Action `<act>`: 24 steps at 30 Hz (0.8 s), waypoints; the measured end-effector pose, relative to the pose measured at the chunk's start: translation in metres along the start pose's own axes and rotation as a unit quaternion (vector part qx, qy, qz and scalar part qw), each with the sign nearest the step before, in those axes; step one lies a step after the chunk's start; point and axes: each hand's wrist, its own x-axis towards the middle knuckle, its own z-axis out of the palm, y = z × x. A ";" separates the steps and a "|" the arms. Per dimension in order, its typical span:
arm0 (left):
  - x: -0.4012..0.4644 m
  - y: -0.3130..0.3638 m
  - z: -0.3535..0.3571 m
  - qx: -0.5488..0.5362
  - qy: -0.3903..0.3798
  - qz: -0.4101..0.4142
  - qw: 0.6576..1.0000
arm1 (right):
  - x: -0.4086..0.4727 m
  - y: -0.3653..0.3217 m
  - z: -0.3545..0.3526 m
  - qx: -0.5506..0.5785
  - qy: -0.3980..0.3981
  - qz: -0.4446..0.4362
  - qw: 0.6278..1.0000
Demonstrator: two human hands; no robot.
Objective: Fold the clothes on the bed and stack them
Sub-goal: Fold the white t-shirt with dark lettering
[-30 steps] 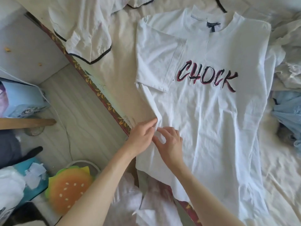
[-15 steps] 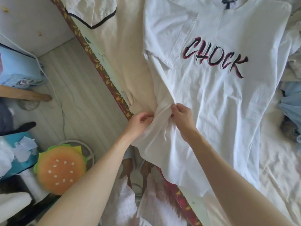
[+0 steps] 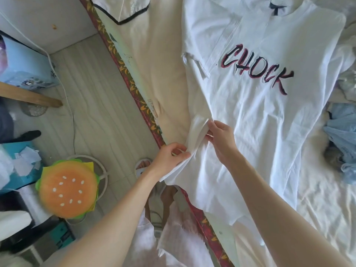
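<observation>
A white T-shirt (image 3: 256, 116) with red and black "CHOCK" lettering lies face up on the cream bed sheet (image 3: 165, 74). Its left sleeve is folded in over the chest. My left hand (image 3: 171, 157) pinches the shirt's left side edge near the bed's edge. My right hand (image 3: 219, 137) pinches the same edge a little higher, where the fabric is lifted into a fold. The shirt's hem hangs slightly over the mattress edge.
A white garment with black trim (image 3: 123, 10) lies at the top left of the bed. Light blue clothes (image 3: 342, 135) are piled at the right. The patterned bed border (image 3: 134, 87) runs diagonally. A burger-shaped stool (image 3: 67, 187) and a blue box (image 3: 23, 66) stand on the floor.
Both hands have gathered the shirt's left side edge and lifted it off the sheet. The hands have drawn apart along the edge, and my view has shifted down the shirt.
</observation>
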 end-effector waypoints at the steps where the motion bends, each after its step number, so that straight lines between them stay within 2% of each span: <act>1: 0.001 0.003 0.002 -0.027 0.018 0.002 0.999 | -0.001 0.000 0.000 -0.004 -0.004 0.000 1.000; 4: 0.006 0.015 0.005 -0.109 0.061 0.025 0.992 | -0.006 -0.002 -0.001 -0.015 -0.029 -0.001 0.999; 11: 0.021 0.040 0.006 -0.060 0.087 0.035 0.994 | -0.011 -0.004 -0.004 0.010 -0.052 0.007 0.999; 14: 0.012 0.035 0.005 -0.084 0.095 0.019 0.992 | -0.013 -0.003 -0.007 0.053 -0.066 0.015 0.996; 16: 0.001 0.029 0.001 -0.099 0.111 0.016 0.989 | -0.013 0.000 -0.006 0.005 -0.058 0.005 0.998; 17: -0.004 0.026 -0.002 -0.096 0.125 0.015 0.987 | -0.013 0.004 -0.005 -0.065 -0.044 -0.012 0.997; 19: -0.014 0.019 -0.012 -0.074 0.164 0.010 0.984 | -0.016 0.013 -0.002 -0.259 -0.027 -0.094 0.961; 21: -0.022 0.012 -0.024 -0.057 0.208 0.007 0.976 | -0.020 0.026 0.004 -0.427 -0.061 -0.185 0.883; 24: -0.032 0.004 -0.044 -0.055 0.239 0.000 0.969 | -0.027 0.043 0.009 -0.555 -0.076 -0.216 0.800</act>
